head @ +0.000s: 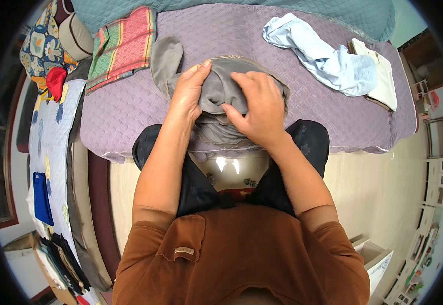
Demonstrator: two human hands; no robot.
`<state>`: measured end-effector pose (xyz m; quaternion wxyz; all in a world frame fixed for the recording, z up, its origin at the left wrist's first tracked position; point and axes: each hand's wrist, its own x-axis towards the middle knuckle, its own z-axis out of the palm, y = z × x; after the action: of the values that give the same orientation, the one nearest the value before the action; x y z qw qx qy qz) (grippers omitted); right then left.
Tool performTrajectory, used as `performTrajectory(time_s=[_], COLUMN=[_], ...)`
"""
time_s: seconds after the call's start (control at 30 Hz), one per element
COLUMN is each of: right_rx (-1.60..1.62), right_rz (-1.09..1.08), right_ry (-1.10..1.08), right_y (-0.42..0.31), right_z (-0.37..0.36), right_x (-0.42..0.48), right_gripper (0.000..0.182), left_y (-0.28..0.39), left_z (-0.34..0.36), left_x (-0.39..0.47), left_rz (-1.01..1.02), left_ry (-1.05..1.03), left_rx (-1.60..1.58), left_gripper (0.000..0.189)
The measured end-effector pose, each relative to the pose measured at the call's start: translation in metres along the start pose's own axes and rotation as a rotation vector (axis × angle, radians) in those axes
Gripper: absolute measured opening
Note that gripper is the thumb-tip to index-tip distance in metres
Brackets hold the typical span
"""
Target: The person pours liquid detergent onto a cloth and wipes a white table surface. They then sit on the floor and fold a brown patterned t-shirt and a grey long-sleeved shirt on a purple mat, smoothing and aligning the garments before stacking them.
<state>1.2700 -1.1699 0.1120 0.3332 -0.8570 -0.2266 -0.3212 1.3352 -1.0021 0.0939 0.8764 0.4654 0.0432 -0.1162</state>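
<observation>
A grey soft fabric garment (224,85) is bunched up over the near edge of the bed, in front of my knees. My left hand (191,85) grips its left side, thumb on top of the cloth. My right hand (263,105) lies over the right side with its fingers apart; the thumb tip rests by a fold at the middle. A loose grey flap, perhaps a sleeve, stretches to the left beyond my left hand. Lettering shows along the garment's far edge. Its underside is hidden by folds and by my hands.
A purple quilted cover (126,114) lies beneath everything. Left stands a folded red-green plaid cloth (126,49). Right are a crumpled light blue shirt (320,65) and folded white clothing (383,80). Farther left, a sofa holds a blue folded cloth (42,198) and a box of clothes (59,263).
</observation>
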Motion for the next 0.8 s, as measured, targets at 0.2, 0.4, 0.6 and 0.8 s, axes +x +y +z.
performTrajectory(time_s=[0.2, 0.4, 0.6, 0.8], right_rx=[-0.052, 0.072, 0.134, -0.203], right_rz=[0.248, -0.167, 0.096, 0.243], right_ry=[-0.144, 0.156, -0.06, -0.137], right_y=[0.069, 0.035, 0.041, 0.057], right_z=[0.008, 0.009, 0.044, 0.039], right_x=[0.001, 0.001, -0.019, -0.014], right_gripper=[0.03, 0.02, 0.012, 0.017], left_y=[0.013, 0.019, 0.005, 0.013], left_z=[-0.002, -0.027, -0.025, -0.029], left_x=[-0.002, 0.011, 0.012, 0.008], left_rz=[-0.145, -0.143, -0.09, -0.119], left_ry=[-0.081, -0.05, -0.033, -0.087], left_rx=[-0.101, -0.378, -0.466, -0.597], left_gripper=[0.03, 0.029, 0.029, 0.029])
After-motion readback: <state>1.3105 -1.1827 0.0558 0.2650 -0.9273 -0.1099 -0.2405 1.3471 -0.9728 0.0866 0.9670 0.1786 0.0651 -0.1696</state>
